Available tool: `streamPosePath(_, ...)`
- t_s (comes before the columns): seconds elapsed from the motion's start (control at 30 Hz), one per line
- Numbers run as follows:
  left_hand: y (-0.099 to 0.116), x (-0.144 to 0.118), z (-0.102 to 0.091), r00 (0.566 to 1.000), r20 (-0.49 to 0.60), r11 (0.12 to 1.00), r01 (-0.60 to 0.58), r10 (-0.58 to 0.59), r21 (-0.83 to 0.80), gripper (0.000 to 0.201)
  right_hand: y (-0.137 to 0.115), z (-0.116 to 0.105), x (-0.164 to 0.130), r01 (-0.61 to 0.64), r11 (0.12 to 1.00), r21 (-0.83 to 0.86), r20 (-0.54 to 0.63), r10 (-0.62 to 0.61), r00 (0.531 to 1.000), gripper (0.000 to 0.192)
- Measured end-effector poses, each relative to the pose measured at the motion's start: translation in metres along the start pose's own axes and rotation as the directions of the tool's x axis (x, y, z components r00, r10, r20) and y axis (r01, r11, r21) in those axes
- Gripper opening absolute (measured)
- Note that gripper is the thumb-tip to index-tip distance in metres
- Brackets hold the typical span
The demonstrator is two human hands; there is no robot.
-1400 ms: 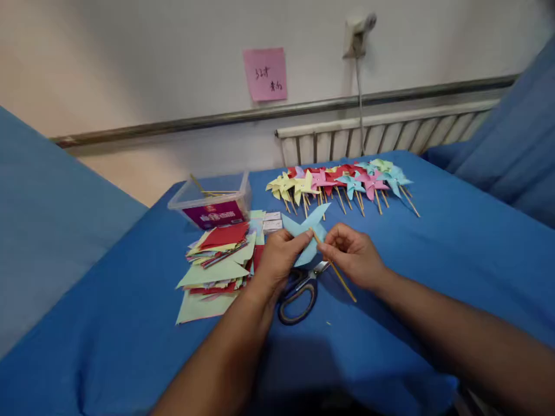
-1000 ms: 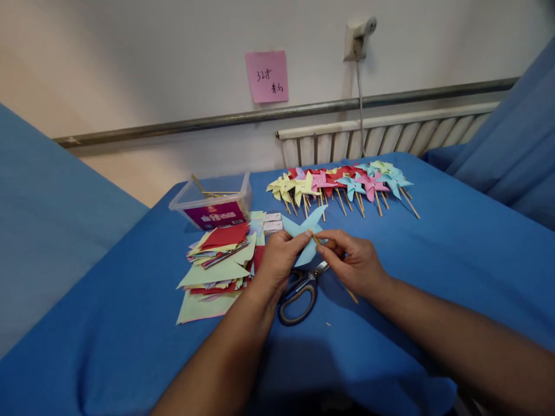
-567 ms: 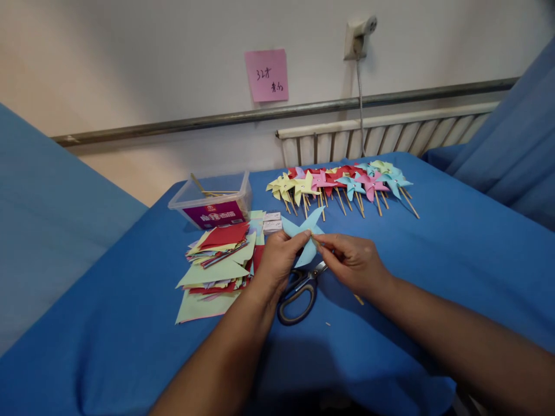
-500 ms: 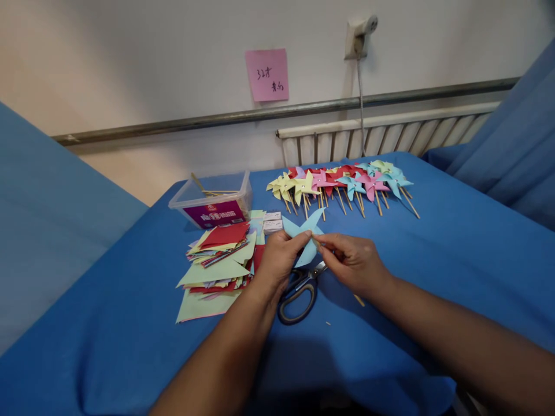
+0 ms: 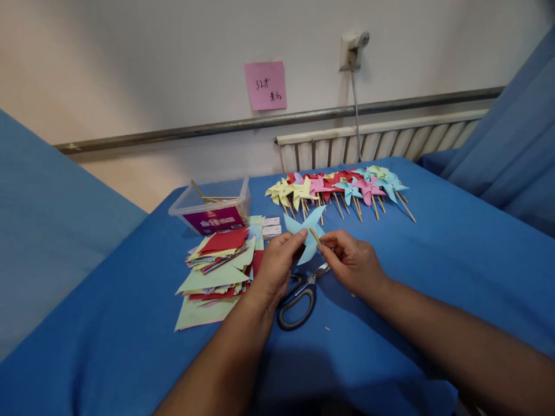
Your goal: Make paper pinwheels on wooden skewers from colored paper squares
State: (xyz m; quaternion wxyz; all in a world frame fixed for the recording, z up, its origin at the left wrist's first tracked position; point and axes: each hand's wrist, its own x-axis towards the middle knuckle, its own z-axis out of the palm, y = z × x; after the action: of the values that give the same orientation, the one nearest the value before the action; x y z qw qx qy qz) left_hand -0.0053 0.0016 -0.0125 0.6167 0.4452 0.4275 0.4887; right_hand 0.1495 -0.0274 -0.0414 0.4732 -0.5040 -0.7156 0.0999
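Observation:
My left hand [image 5: 276,264] pinches the middle of a light blue paper pinwheel [image 5: 306,230] held just above the blue table [image 5: 433,254]. My right hand [image 5: 353,261] grips a thin wooden stick [image 5: 314,234] whose tip pokes up at the pinwheel's centre; most of the stick is hidden by the fingers. Black-handled scissors [image 5: 299,296] lie on the cloth right under both hands.
A pile of coloured paper squares [image 5: 215,271] lies left of my hands. Behind it stands a clear plastic box [image 5: 212,206] with sticks. A row of several finished pinwheels [image 5: 338,186] lies at the far edge. Two small white boxes [image 5: 271,226] sit by the pile.
My right hand slid up the stick toward the pinwheel, so the stick's lower end no longer shows below the hand. The view tilted down slightly.

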Motion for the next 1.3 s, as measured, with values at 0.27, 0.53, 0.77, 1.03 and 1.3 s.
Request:
streamPosePath(0.27, 0.002, 0.000, 0.001, 0.996, 0.046, 0.995, -0.071, 0.075, -0.073, 0.027, 0.000, 0.001, 0.000, -0.072, 0.993, 0.092, 0.002, 0.072, 0.997, 0.012)
streamPosePath(0.53, 0.003, -0.001, 0.001, 0.995, 0.021, 0.991, -0.096, 0.098, -0.089, 0.032, 0.001, 0.006, 0.004, -0.260, 0.857, 0.445, 0.051, 0.266, 0.963, 0.014)
streamPosePath(0.77, 0.001, 0.006, -0.003, 0.970, -0.226, 0.992, -0.104, 0.085, -0.074, 0.038, 0.000, 0.004, 0.014, -0.403, 0.463, 0.790, 0.262, 0.339, 0.904, 0.027)
streamPosePath(1.03, -0.003, 0.001, 0.005, 1.000, 0.001, 0.971, 0.025, -0.025, -0.237, 0.027, 0.004, 0.008, 0.014, -0.471, 0.343, 0.813, 0.402, 0.255, 0.880, 0.031)
streamPosePath(1.3, -0.005, -0.001, 0.007, 0.999, 0.017, 0.985, 0.048, -0.046, -0.165, 0.024, 0.008, 0.017, 0.008, -0.542, 0.366, 0.757, 0.487, 0.238, 0.841, 0.030)
